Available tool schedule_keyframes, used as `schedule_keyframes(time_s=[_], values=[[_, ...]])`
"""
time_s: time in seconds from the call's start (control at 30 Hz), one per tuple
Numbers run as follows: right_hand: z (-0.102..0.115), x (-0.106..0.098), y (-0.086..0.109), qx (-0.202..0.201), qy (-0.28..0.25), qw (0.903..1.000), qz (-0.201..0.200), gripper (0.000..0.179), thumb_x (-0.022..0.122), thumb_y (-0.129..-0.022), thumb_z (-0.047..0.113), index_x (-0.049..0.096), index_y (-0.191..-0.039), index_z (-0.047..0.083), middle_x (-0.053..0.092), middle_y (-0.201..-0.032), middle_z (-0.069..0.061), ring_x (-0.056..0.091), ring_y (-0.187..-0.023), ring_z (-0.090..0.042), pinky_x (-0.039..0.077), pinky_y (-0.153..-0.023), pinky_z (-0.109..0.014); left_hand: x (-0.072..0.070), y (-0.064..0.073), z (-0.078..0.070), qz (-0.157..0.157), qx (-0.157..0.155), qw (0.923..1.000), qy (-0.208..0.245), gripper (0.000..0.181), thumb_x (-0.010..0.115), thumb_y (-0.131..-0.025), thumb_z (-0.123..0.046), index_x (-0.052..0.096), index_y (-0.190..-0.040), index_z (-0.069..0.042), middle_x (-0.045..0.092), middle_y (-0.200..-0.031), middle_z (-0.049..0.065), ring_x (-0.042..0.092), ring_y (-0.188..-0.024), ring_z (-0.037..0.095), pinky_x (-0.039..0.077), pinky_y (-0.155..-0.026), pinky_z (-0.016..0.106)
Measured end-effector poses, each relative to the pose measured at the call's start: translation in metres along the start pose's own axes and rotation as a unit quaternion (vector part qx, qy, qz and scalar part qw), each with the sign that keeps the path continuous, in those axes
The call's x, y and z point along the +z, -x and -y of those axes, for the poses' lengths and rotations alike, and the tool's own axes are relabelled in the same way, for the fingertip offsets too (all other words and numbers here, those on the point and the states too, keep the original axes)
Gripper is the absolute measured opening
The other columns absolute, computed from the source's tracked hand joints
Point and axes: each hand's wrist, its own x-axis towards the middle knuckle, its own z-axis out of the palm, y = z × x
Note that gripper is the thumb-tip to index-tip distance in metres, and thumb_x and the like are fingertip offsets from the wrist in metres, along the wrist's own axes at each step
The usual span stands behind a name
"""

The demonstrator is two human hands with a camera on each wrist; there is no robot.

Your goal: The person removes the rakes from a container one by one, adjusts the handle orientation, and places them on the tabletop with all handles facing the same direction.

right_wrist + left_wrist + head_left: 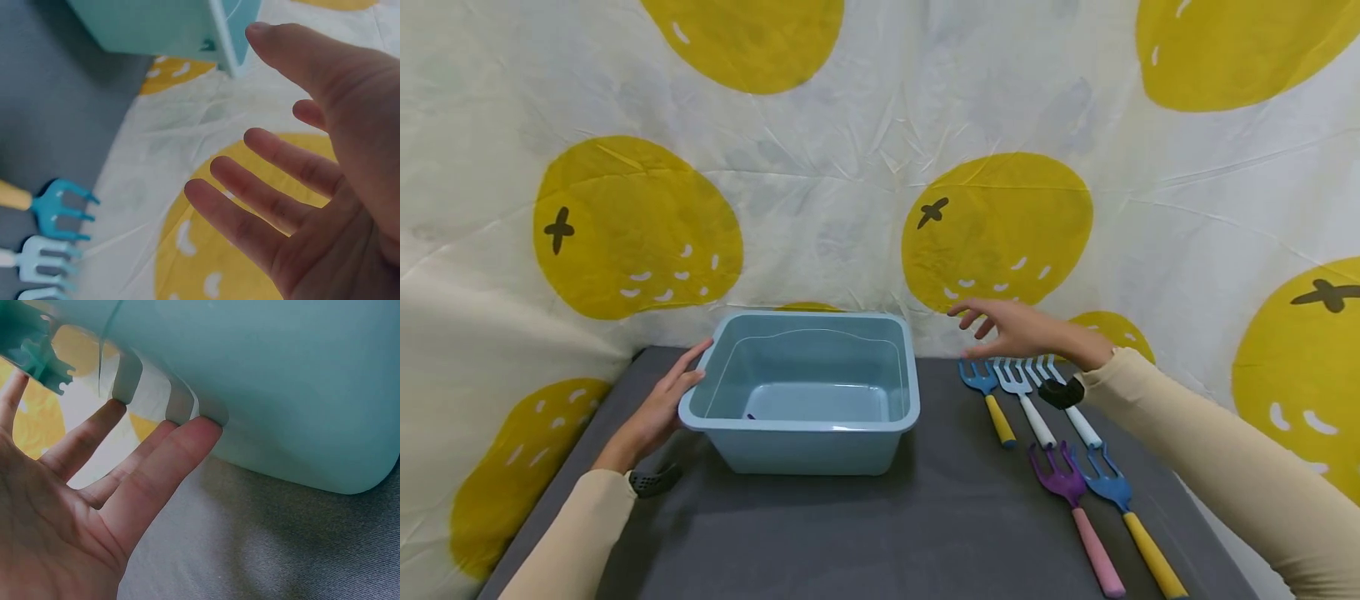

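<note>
A light blue plastic basin stands on the dark cloth-covered table. My left hand rests against its left side at the rim; in the left wrist view the extended fingers touch the basin wall. Inside the basin, a small dark purple bit peeks over the front rim. My right hand hovers with loosely spread fingers, holding nothing, above the heads of a blue hand fork with a yellow handle and a white-handled hand fork. In the right wrist view its palm faces the basin's side.
Another white-handled fork lies partly behind the right wrist. Nearer the front right are a purple fork with a pink handle and a second blue fork with a yellow handle. A fruit-patterned curtain hangs behind the table.
</note>
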Motion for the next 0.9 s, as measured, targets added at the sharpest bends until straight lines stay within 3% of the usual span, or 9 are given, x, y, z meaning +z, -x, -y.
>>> schedule_keyframes(time_s=[0.3, 0.5, 0.8, 0.9], values=[[0.032, 0.006, -0.059, -0.033, -0.027, 0.9983, 0.04, 0.066, 0.08, -0.091, 0.028, 0.05, -0.147, 0.012, 0.061, -0.136, -0.018, 0.065, -0.115, -0.039, 0.057, -0.091, -0.048, -0.001, -0.002, 0.0, 0.002, -0.008, 1.0, 0.002, 0.063, 0.041, -0.109, -0.048, 0.012, -0.165, -0.042, 0.003, -0.17, 0.016, 0.038, -0.132, 0.052, 0.056, -0.086, 0.055], [0.052, 0.017, -0.102, -0.059, -0.026, 0.994, 0.089, 0.068, 0.079, -0.092, 0.029, 0.047, -0.15, 0.012, 0.057, -0.141, -0.019, 0.063, -0.119, -0.039, 0.055, -0.094, -0.046, -0.002, -0.001, 0.0, -0.001, -0.005, 1.0, 0.003, 0.062, 0.041, -0.11, -0.048, 0.012, -0.164, -0.042, 0.001, -0.17, 0.015, 0.035, -0.134, 0.052, 0.056, -0.085, 0.056], [0.073, 0.057, -0.151, -0.084, -0.012, 0.9846, 0.153, 0.065, 0.079, -0.093, 0.03, 0.049, -0.149, 0.018, 0.06, -0.138, -0.008, 0.069, -0.109, -0.02, 0.054, -0.095, -0.034, 0.001, 0.0, -0.003, 0.0, -0.007, 1.0, 0.001, 0.063, 0.042, -0.11, -0.047, 0.012, -0.165, -0.04, 0.001, -0.17, 0.016, 0.033, -0.135, 0.054, 0.055, -0.085, 0.06], [0.081, 0.073, -0.165, -0.08, 0.004, 0.9811, 0.176, 0.064, 0.079, -0.092, 0.033, 0.05, -0.148, 0.021, 0.06, -0.138, -0.006, 0.064, -0.117, -0.019, 0.05, -0.1, -0.035, 0.002, 0.0, -0.003, -0.003, -0.009, 1.0, -0.001, 0.063, 0.042, -0.109, -0.048, 0.012, -0.165, -0.04, 0.002, -0.17, 0.016, 0.034, -0.135, 0.054, 0.055, -0.086, 0.06]])
